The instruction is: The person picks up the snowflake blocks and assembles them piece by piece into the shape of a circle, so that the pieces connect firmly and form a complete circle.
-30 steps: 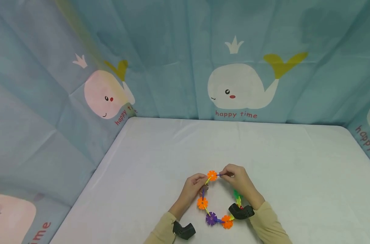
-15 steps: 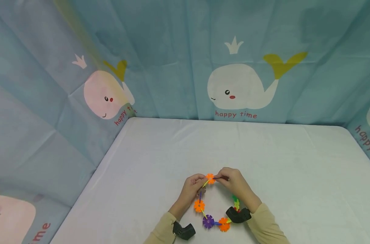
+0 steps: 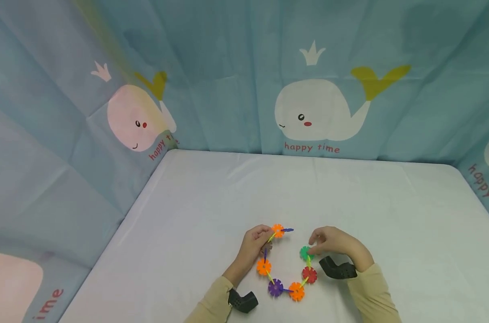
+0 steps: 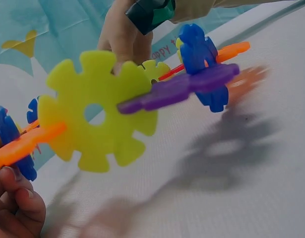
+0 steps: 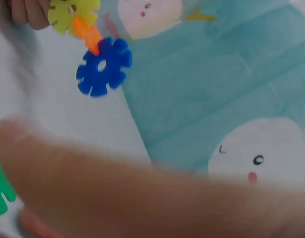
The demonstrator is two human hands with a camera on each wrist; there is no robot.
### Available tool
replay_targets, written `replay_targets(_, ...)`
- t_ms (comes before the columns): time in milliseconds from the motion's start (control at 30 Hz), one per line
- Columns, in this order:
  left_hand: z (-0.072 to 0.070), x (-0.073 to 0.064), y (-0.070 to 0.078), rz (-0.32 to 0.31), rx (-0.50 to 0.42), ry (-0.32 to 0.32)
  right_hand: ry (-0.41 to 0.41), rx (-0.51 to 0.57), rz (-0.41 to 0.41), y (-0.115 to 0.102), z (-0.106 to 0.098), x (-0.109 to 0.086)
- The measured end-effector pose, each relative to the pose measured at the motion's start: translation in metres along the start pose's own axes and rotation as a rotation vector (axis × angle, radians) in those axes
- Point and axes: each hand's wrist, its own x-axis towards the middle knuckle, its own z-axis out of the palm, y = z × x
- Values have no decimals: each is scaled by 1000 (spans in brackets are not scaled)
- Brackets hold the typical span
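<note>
A chain of plastic snowflake discs (image 3: 275,288) curves in an open loop over the white table; orange, yellow, brown, purple, blue, red and green discs interlock at their slots. My left hand (image 3: 253,244) pinches its upper left part, by the yellow and brown discs. An orange disc (image 3: 278,230) and an edge-on blue disc (image 5: 103,67) form the free end beyond those fingers. The right hand (image 3: 336,242) is at the other end, thumb overlapping the green disc (image 3: 305,252), index finger apart from the thumb. In the right wrist view the right thumb (image 5: 107,183) is blurred.
A white cloth table (image 3: 212,193) extends around the hands. Light blue whale-print curtains (image 3: 228,89) stand behind and at both sides. Black wrist devices (image 3: 244,301) sit on both cuffs.
The right hand has let go of the blue disc and moved right and down to the green one, uncovering the red disc. The left hand still holds the chain.
</note>
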Motion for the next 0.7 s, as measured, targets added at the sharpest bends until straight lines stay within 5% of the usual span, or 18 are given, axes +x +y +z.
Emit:
replay_targets(100, -1, 1, 0, -2, -9, 11, -97, 45, -1, 8, -1, 2)
replay_targets(267, -1, 1, -2, 0, -41, -15, -112, 61, -53, 15, 0, 7)
replay_targets(700, 1, 1, -1, 7, 21, -26, 86, 234, -144, 9, 8, 15)
